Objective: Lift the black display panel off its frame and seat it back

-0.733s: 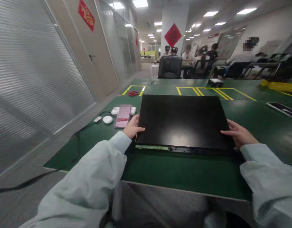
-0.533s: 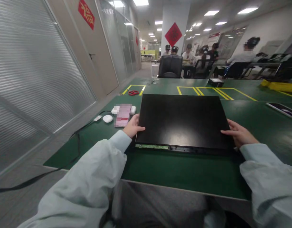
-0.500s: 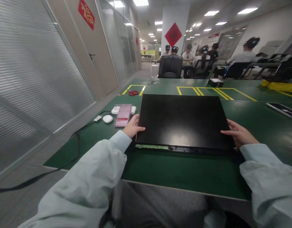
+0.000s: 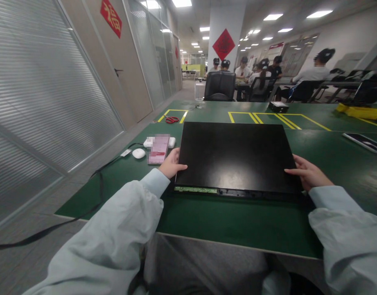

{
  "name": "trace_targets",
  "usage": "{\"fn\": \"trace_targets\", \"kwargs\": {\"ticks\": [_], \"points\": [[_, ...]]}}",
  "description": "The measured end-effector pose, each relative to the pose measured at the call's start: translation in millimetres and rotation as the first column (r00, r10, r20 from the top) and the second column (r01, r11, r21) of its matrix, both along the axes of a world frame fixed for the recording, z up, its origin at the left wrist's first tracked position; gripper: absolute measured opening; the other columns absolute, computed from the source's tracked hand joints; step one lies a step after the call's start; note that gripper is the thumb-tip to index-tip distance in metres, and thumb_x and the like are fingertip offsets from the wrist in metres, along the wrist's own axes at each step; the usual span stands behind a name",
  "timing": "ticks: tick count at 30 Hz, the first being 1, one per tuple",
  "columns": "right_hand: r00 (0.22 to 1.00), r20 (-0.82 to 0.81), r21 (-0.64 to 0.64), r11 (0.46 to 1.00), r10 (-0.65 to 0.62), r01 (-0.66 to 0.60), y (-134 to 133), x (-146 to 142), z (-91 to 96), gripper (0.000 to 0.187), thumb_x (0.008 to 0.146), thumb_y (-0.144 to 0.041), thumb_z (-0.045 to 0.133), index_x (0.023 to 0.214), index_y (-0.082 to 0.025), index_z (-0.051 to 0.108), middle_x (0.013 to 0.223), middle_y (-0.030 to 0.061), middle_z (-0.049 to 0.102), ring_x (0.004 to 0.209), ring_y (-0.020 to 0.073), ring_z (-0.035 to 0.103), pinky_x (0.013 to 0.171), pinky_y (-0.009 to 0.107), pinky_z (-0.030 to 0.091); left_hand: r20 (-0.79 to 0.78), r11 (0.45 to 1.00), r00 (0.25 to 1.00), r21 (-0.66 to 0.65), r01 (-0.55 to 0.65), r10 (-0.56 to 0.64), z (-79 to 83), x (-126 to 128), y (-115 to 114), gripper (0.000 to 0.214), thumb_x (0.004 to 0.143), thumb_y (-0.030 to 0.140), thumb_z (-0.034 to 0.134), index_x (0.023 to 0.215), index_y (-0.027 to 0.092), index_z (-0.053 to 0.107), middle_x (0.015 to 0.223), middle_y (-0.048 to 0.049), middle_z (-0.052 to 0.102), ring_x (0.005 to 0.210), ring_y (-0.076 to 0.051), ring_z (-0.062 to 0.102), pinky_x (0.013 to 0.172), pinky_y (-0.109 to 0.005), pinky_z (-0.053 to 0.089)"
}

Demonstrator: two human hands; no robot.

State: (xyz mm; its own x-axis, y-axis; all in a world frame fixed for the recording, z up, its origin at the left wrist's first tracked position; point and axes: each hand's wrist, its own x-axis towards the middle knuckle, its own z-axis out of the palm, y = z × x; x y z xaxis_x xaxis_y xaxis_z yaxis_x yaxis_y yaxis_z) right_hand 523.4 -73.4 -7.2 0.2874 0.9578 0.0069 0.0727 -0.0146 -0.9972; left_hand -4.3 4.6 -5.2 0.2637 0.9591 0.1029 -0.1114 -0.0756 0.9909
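A flat black display panel [image 4: 234,155] spans the space between my two hands, tilted, with its glossy face toward me. Along its near edge runs a thin green circuit strip [image 4: 196,190], with a dark bar continuing to the right. My left hand [image 4: 172,164] grips the panel's left edge, thumb on the front face and fingers behind. At the right edge my right hand [image 4: 309,170] holds it the same way. The fingertips behind the panel are hidden. Whether its lower edge touches the green table [image 4: 237,223] I cannot tell.
Left of the panel lie a pink-screened phone [image 4: 158,149], a white rounded case [image 4: 138,153] and a black cable [image 4: 101,188]. Red-handled scissors [image 4: 172,120] lie farther back. A small black box [image 4: 278,107], a yellow item [image 4: 360,111] and another phone [image 4: 363,142] are at the right. Several people sit beyond.
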Motion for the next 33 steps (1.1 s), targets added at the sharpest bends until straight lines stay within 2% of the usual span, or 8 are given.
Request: {"fn": "trace_targets", "kwargs": {"ticks": [4,9,15,20,27,33], "points": [[0.999,-0.033,-0.042,0.998,-0.043,0.042,0.4,-1.1,0.2,0.079,0.046,-0.024,0.101,0.121,-0.036,0.081,0.131,0.0052,0.088,0.136,0.0394,0.078,0.118,0.051,0.064,-0.014,1.0,1.0,0.019,0.012,-0.012,0.4,-0.8,0.0,0.09,0.053,0.012,0.096,0.136,0.021,0.062,0.141,-0.0158,0.078,0.158,-0.047,0.059,0.136,-0.069,0.042],[0.997,-0.039,0.004,0.998,-0.067,0.067,1.3,0.7,-4.7,0.079,0.045,-0.021,0.101,0.12,-0.035,0.082,0.135,0.0044,0.087,0.145,0.0393,0.073,0.125,0.053,0.059,0.005,0.999,0.999,0.038,0.032,-0.033,-1.2,-2.3,1.9,0.088,0.055,0.01,0.098,0.135,0.023,0.063,0.144,-0.0137,0.078,0.156,-0.043,0.062,0.138,-0.065,0.041],[0.997,-0.044,0.021,0.998,-0.065,0.066,1.2,-0.8,-5.3,0.082,0.043,-0.021,0.102,0.122,-0.036,0.083,0.139,0.0046,0.086,0.15,0.0401,0.069,0.125,0.052,0.059,0.006,0.998,0.999,0.05,0.041,-0.041,-4.3,-2.8,3.8,0.086,0.056,0.012,0.1,0.132,0.023,0.061,0.145,-0.0135,0.078,0.157,-0.043,0.062,0.139,-0.065,0.04],[0.996,-0.034,0.044,0.996,-0.082,0.083,1.4,-1.5,-5.3,0.081,0.042,-0.023,0.103,0.12,-0.036,0.085,0.142,0.0024,0.085,0.155,0.0401,0.065,0.13,0.053,0.055,0.012,0.996,0.998,0.069,0.059,-0.06,-5.7,-2.5,3.5,0.086,0.059,0.013,0.1,0.135,0.022,0.061,0.15,-0.0159,0.074,0.159,-0.043,0.059,0.141,-0.066,0.036],[0.996,-0.039,0.101,0.992,-0.075,0.079,-0.5,-2.7,-6.6,0.082,0.043,-0.024,0.106,0.122,-0.035,0.084,0.149,0.0013,0.082,0.162,0.0388,0.059,0.137,0.051,0.047,-0.036,0.991,0.999,0.13,0.03,-0.026,-2.9,-2.8,3.1,0.091,0.056,0.011,0.1,0.139,0.019,0.062,0.16,-0.0195,0.067,0.167,-0.046,0.049,0.146,-0.066,0.026],[0.995,0.068,0.11,0.991,-0.079,0.071,3.1,7.2,-13.5,0.085,0.045,-0.033,0.108,0.126,-0.035,0.083,0.144,0.0024,0.083,0.156,0.0396,0.064,0.136,0.055,0.047,-0.095,0.988,0.995,0.151,0.02,-0.006,-3.0,-4.7,3.2,0.092,0.058,0.016,0.101,0.142,0.019,0.063,0.155,-0.0197,0.07,0.164,-0.048,0.053,0.144,-0.068,0.028]]}}
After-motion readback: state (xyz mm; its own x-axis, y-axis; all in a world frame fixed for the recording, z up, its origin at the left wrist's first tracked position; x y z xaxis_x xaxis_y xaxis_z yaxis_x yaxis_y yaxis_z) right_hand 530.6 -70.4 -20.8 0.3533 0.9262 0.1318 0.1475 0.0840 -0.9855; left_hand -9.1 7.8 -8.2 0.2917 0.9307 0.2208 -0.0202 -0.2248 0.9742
